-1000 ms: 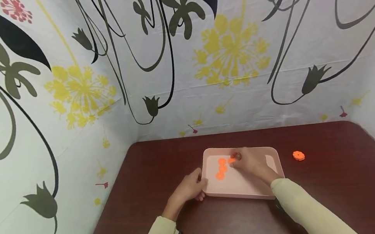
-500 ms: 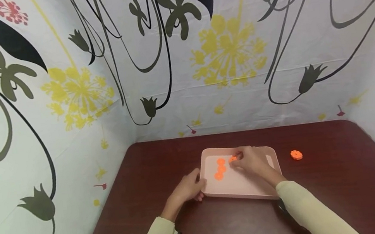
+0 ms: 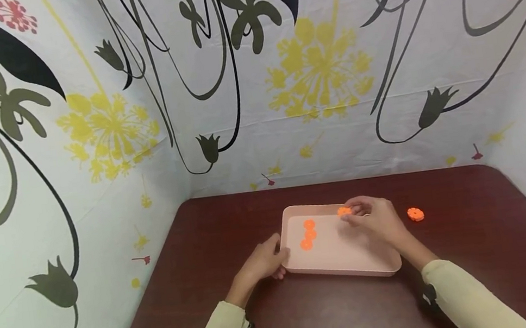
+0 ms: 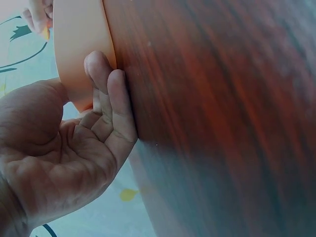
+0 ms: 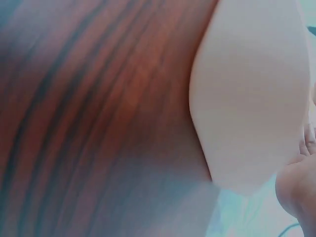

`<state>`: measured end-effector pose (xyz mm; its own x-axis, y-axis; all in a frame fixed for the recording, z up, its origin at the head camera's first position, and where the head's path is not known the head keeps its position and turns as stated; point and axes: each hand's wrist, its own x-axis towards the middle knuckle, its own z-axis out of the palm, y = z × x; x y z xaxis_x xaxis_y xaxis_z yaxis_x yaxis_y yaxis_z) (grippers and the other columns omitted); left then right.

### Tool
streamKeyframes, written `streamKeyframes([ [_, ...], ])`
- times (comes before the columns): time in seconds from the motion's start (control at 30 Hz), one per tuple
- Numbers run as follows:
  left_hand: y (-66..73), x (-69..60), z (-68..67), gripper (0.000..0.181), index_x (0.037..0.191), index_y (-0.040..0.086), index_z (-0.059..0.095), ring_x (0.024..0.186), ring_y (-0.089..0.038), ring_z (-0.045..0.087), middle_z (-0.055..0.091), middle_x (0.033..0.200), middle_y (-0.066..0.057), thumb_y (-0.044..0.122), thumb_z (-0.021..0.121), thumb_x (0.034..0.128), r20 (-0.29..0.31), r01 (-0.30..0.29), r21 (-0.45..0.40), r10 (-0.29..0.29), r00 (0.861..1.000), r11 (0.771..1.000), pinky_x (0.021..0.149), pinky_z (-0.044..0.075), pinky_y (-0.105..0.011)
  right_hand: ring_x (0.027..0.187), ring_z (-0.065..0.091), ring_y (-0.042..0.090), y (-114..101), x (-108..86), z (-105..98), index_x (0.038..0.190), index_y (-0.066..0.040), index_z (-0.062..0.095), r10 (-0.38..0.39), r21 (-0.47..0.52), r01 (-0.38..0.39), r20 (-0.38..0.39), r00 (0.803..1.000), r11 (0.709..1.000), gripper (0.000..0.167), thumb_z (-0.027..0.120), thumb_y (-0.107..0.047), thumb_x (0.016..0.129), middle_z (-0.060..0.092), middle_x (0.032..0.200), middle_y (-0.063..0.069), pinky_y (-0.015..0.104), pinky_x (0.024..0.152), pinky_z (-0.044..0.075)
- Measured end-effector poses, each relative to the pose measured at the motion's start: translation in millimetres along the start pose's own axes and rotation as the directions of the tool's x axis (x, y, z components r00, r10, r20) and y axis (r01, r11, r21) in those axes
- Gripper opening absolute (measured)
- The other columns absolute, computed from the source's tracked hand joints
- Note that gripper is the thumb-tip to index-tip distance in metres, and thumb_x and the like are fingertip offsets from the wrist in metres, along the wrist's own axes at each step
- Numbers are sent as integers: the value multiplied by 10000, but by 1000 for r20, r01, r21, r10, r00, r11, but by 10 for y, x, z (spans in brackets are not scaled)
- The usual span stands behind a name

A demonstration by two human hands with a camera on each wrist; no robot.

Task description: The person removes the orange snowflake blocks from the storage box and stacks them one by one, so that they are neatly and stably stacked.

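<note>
A shallow pink tray [image 3: 338,258] lies on the table. My left hand [image 3: 260,263] grips its left edge; the left wrist view shows the thumb over the rim and fingertips [image 4: 118,86] against the outer wall. Above the tray's far side, my right hand [image 3: 375,218] pinches a small orange scalloped disc [image 3: 344,211] between thumb and fingers. Inside the tray, towards its left, three flat orange discs [image 3: 310,234] form a short line. Only part of the right hand [image 5: 298,187] shows at the right wrist view's edge, and its held disc is hidden there.
Right of the tray, another orange scalloped piece [image 3: 415,215], thicker than a single disc, lies on the dark red-brown table [image 3: 340,308]. Flower-patterned cloth [image 3: 254,94] stands behind the table and at both sides.
My right hand has moved right and a little up with an orange disc, from beside the three discs to the tray's far side. The left hand stays at the tray's edge.
</note>
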<state>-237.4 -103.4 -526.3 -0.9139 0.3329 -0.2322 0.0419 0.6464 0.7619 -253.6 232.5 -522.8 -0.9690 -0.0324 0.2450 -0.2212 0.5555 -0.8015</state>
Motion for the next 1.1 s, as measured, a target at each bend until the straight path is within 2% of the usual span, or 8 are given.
streamKeyframes([
  [0.17, 6, -15, 0, 180, 1156, 133, 548, 542, -168, 667, 700, 698, -73, 264, 629, 1063, 2, 8, -5, -8, 1000, 1000, 539, 608, -330, 793, 712, 33, 56, -78, -248, 1160, -170, 741, 13, 13, -12, -60, 998, 1000, 395, 870, -409, 872, 767, 960, 51, 221, 665, 607],
  [0.33, 23, -22, -6, 178, 1150, 127, 547, 535, -163, 661, 694, 696, -74, 248, 638, 1057, 0, 7, -11, -7, 1000, 1000, 530, 599, -305, 734, 692, 24, 170, -163, -502, 1150, -107, 731, 18, -5, -19, -129, 992, 1000, 364, 853, -344, 903, 745, 920, 62, 207, 620, 592],
  [0.6, 5, -26, -7, 187, 1154, 128, 549, 538, -167, 665, 692, 694, -69, 257, 639, 1053, 0, 4, -8, -4, 1000, 1000, 532, 599, -301, 718, 621, -51, 443, -331, -881, 1165, -104, 732, 109, -72, -129, -234, 966, 989, 432, 852, -416, 891, 691, 836, -113, 152, 577, 513],
  [0.8, -5, -17, -6, 186, 1152, 125, 550, 532, -166, 665, 694, 685, -70, 254, 638, 1052, 4, -2, -12, 2, 1000, 1000, 531, 600, -310, 706, 591, -80, 693, -402, -1035, 1204, -64, 710, 162, -100, -188, -222, 962, 977, 449, 809, -409, 935, 654, 815, -196, 173, 554, 503],
  [0.97, -8, -17, -11, 178, 1147, 126, 550, 531, -170, 664, 693, 684, -70, 248, 637, 1051, 2, -3, -17, 3, 1000, 1000, 527, 600, -309, 669, 559, -59, 791, -393, -1074, 1198, -35, 718, 208, -167, -244, -205, 956, 955, 495, 795, -448, 936, 709, 837, -82, 212, 529, 483],
  [1.1, 0, -25, -14, 172, 1138, 128, 552, 531, -172, 663, 692, 680, -68, 251, 638, 1053, -1, -3, -14, 3, 1000, 1000, 528, 598, -313, 637, 528, -11, 823, -376, -1060, 1168, -13, 727, 211, -232, -253, -190, 959, 939, 494, 797, -443, 936, 720, 840, 31, 233, 523, 440],
])
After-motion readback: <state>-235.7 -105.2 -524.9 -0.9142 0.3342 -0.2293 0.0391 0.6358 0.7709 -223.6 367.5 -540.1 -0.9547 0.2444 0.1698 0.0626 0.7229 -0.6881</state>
